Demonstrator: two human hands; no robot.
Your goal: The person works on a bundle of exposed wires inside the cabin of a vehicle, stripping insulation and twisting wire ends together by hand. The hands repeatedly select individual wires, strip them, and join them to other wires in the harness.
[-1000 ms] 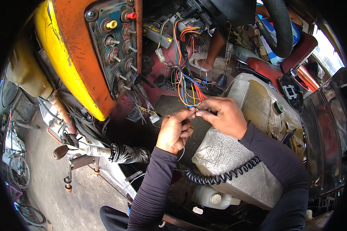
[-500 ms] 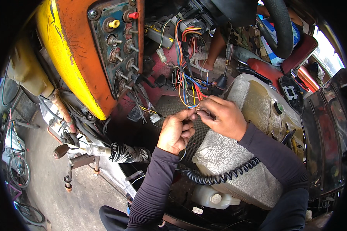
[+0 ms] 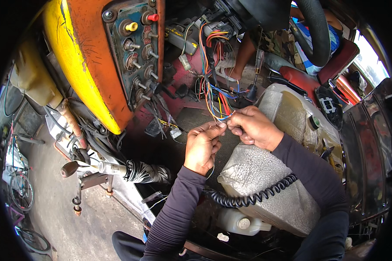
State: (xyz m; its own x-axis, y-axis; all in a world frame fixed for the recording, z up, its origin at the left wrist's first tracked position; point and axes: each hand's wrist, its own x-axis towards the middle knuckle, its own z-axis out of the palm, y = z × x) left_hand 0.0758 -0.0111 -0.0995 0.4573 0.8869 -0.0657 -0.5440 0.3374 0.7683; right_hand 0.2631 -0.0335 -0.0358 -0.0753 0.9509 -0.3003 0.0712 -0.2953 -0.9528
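Note:
A bundle of coloured wires, with orange, blue, red, yellow and white strands, hangs down from under the steering wheel. My left hand pinches the lower wire ends between thumb and forefinger. A thin pale wire trails below its palm. Just to the right, my right hand grips wires of the same bundle, its fingertips close to those of the left. The exact strands between the fingertips are too small to make out.
An orange and yellow panel with toggle switches stands at left. A cracked grey engine cover lies right, crossed by a coiled black cable. A white plastic jug sits below. Another person's leg shows beyond the wires.
Both hands have shifted slightly to the right, still at the wire ends. The right hand's fingers have curled in more, and the wires lean a little further right.

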